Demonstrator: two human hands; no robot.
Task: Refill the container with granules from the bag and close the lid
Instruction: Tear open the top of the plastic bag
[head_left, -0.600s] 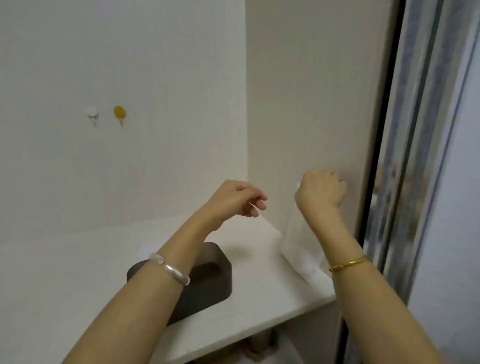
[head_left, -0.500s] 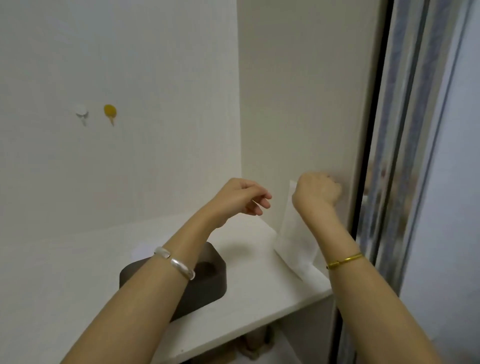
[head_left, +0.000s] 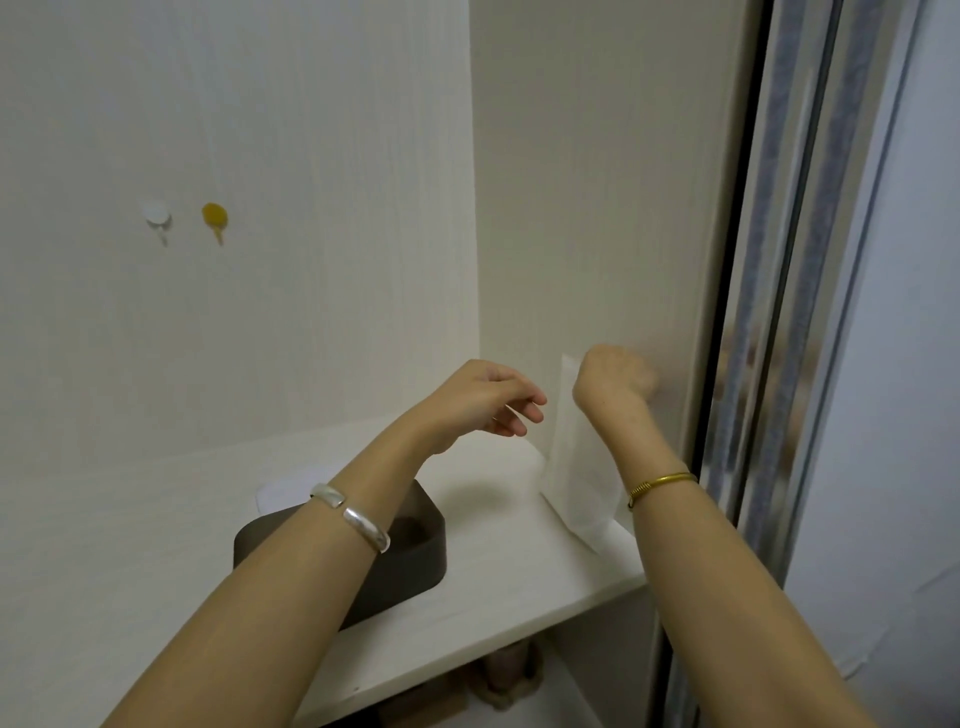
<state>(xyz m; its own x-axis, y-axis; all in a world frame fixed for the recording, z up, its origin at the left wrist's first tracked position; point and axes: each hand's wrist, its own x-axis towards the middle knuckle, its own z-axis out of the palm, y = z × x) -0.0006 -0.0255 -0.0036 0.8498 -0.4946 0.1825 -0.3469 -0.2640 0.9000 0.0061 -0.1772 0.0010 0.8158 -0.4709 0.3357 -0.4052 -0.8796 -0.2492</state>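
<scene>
A white bag (head_left: 577, 467) stands upright at the right end of the shelf (head_left: 519, 587), leaning by the side wall. My right hand (head_left: 613, 379) is closed on the bag's top edge. My left hand (head_left: 488, 400) hovers just left of the bag with fingers loosely curled and apart, holding nothing. A dark brown open container (head_left: 410, 556) sits on the shelf under my left forearm, partly hidden by it. A flat white lid-like piece (head_left: 285, 491) lies behind the container.
Two small hooks, white (head_left: 156, 215) and yellow (head_left: 214, 217), are stuck on the back wall. A sliding door frame (head_left: 769, 312) borders the shelf on the right. Something brownish (head_left: 506, 675) shows below the shelf edge.
The view has shifted slightly. My right hand stays on the bag's top, and my left hand has drifted a little toward the bag.
</scene>
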